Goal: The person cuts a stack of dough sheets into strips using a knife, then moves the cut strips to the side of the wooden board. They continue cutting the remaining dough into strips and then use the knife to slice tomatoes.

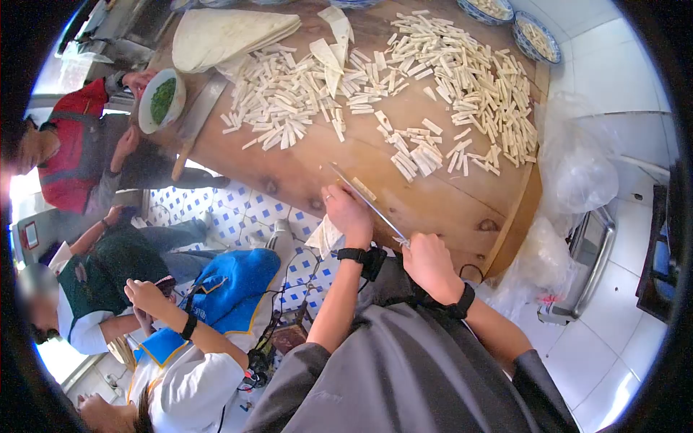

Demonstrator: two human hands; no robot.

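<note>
1. Brown wood is seen in the worktop (289, 169), which is spread across the upper part of the view, its near edge beside the hands.
2. Toward the centre, a long knife (369, 204) is gripped at its handle by the right hand (433, 267), the fingers closed around it; the tip is pointed toward 11 o'clock.
3. The left hand (349, 215) is held just beside the blade, its fingers bent; whether anything is gripped cannot be told.
4. One short pale piece (364, 189) is seen right next to the blade, on its 1 o'clock side.
5. A pale pointed sheet (325, 236) is seen beside the left hand, toward 8 o'clock, partly hidden by it.
6. Cut strips (462, 79) are heaped from 11 to 2 o'clock, with loose pointed scraps (328, 56) lying over them near 12.
7. Folded flat sheets (231, 37) are stacked at 11 o'clock.
8. At 10 o'clock, a second knife (201, 114) is laid near a bowl of chopped greens (162, 101), which is touched by a person in a red vest (68, 148).
9. Patterned bowls (536, 38) are set between 1 and 2 o'clock.
10. Clear plastic bags (577, 169) are bunched near 3 o'clock.
</note>
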